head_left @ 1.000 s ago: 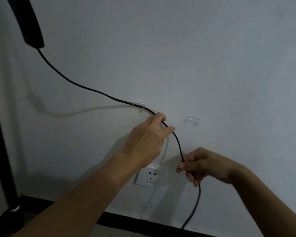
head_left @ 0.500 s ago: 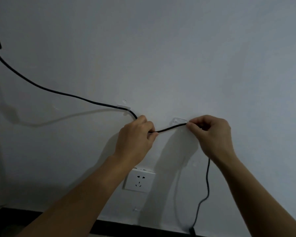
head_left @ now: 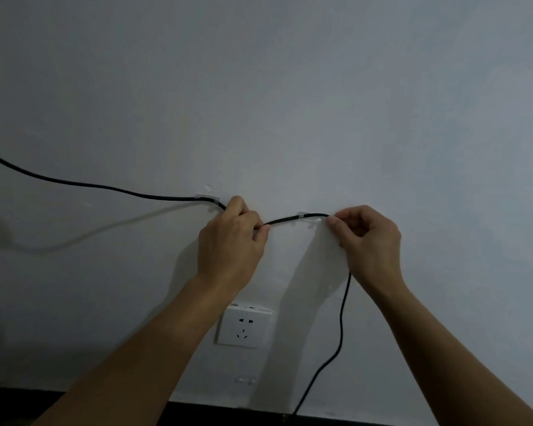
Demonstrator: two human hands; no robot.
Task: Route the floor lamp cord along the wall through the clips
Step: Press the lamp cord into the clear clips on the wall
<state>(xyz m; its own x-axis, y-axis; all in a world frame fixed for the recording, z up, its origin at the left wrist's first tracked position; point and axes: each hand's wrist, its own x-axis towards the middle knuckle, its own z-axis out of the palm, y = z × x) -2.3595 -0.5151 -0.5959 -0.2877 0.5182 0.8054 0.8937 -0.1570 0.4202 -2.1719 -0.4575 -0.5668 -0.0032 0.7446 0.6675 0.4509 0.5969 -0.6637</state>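
hands (head_left: 302,241): two, bare, no gloves or rings | forearms (head_left: 154,348): bare, no sleeves in view

Home room: painted wall (head_left: 290,87), wall socket (head_left: 244,324), dark skirting (head_left: 228,413).

The scene is dim and flat, with a cool grey-blue cast over the wall (head_left: 290,87). The upper right of the wall is somewhat lighter; the left edge and corners fall off darker. Soft, wide shadows lie on the wall down and to the left of the left hand (head_left: 231,241) and right hand (head_left: 370,241), so light comes from the right and above. The cord (head_left: 74,183) throws a pale, blurred shadow below itself. The picture is slightly soft and grainy, with no glare. The socket (head_left: 243,327) is the brightest patch.
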